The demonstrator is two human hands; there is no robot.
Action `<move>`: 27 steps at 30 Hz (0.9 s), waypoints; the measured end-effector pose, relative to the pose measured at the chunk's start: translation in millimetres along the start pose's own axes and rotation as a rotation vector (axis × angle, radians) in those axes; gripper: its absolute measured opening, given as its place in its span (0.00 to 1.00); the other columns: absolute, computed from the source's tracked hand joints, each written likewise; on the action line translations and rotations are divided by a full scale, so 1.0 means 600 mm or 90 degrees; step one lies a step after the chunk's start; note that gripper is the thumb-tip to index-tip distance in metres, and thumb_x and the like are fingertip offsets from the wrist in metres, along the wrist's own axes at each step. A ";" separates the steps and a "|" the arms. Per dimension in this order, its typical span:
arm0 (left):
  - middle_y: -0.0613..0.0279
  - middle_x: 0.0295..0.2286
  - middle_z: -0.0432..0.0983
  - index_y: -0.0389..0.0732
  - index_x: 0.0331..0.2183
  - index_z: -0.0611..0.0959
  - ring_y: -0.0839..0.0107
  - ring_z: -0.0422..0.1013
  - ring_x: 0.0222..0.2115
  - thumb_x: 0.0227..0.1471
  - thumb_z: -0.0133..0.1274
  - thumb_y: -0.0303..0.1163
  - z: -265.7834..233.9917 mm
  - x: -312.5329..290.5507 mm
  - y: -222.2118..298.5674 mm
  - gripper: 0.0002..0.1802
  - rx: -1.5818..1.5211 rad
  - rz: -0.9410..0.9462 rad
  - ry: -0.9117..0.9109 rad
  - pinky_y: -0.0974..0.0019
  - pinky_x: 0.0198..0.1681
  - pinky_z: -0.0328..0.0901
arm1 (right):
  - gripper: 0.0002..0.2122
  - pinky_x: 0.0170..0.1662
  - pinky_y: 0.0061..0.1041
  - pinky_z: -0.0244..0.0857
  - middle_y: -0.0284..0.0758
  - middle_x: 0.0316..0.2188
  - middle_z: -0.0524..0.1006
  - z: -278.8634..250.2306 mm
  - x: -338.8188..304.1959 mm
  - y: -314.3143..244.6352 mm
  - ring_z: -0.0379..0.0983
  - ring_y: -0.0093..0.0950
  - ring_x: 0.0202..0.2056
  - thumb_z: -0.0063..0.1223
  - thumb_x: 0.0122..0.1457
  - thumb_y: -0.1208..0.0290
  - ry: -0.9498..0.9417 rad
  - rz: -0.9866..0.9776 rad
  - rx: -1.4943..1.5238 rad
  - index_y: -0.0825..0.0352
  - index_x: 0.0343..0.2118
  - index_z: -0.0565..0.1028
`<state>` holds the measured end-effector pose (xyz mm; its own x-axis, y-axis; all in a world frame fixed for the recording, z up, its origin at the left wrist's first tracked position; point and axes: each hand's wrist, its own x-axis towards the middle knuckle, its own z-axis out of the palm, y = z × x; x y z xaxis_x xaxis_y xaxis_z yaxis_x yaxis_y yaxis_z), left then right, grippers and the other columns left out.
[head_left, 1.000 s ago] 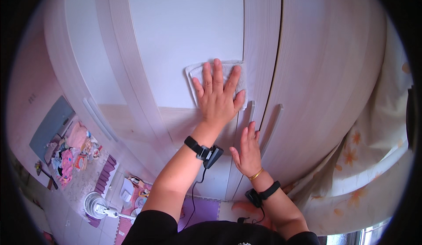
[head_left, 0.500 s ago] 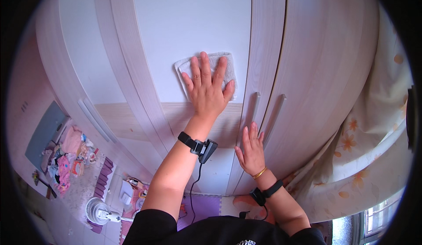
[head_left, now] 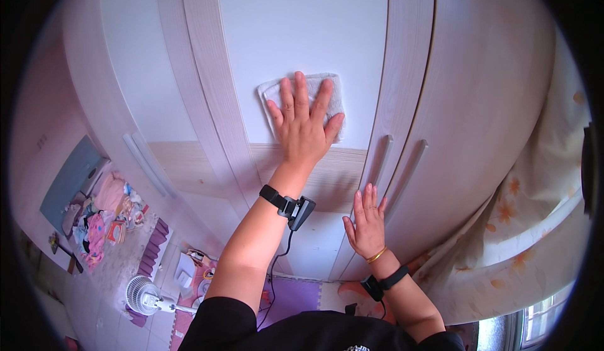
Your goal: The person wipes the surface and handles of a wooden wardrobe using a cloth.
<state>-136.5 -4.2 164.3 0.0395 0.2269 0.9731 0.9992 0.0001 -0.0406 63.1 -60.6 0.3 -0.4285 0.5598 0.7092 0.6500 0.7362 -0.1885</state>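
Observation:
My left hand (head_left: 304, 126) lies flat with spread fingers on a white cloth (head_left: 332, 93), pressing it against the pale panel of a wardrobe door (head_left: 296, 30) just above a wood-grain band (head_left: 333, 175). My right hand (head_left: 365, 224) rests open and flat on the lower door, right beside two long vertical handles (head_left: 381, 162). Each wrist carries a black strap, and a cable hangs from the left one.
A second wardrobe door (head_left: 491, 99) stands to the right, and floral curtain fabric (head_left: 522, 225) hangs beyond it. Down at the lower left are a white fan (head_left: 143, 295), a purple mat (head_left: 296, 297) and scattered colourful items on the floor (head_left: 94, 225).
My left hand has slid the cloth a little upward on the panel, off the wood-grain band. My right hand stays flat on the door by the handles.

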 end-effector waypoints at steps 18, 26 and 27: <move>0.51 0.64 0.47 0.57 0.63 0.63 0.51 0.42 0.65 0.56 0.45 0.54 -0.022 0.038 -0.041 0.35 0.009 0.013 0.031 0.42 0.64 0.21 | 0.33 0.64 0.59 0.32 0.50 0.67 0.47 0.027 0.018 -0.047 0.43 0.49 0.67 0.51 0.59 0.64 -0.019 -0.037 0.022 0.63 0.66 0.51; 0.53 0.64 0.47 0.55 0.63 0.63 0.53 0.42 0.65 0.56 0.45 0.54 -0.031 0.065 -0.047 0.35 0.004 0.024 0.021 0.43 0.64 0.21 | 0.33 0.64 0.58 0.31 0.49 0.67 0.47 0.030 0.018 -0.048 0.43 0.48 0.67 0.50 0.60 0.63 -0.025 -0.027 0.025 0.62 0.66 0.51; 0.55 0.64 0.49 0.58 0.63 0.63 0.55 0.45 0.65 0.55 0.45 0.54 -0.037 0.086 -0.046 0.35 0.017 0.017 0.031 0.44 0.64 0.21 | 0.33 0.64 0.58 0.32 0.49 0.67 0.47 0.031 0.020 -0.050 0.43 0.48 0.67 0.50 0.60 0.63 -0.022 -0.030 0.029 0.61 0.66 0.51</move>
<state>-162.1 -14.2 220.8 0.0670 0.1801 0.9814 0.9972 0.0210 -0.0720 26.6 -69.1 1.5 -0.4796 0.5369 0.6940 0.6000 0.7778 -0.1872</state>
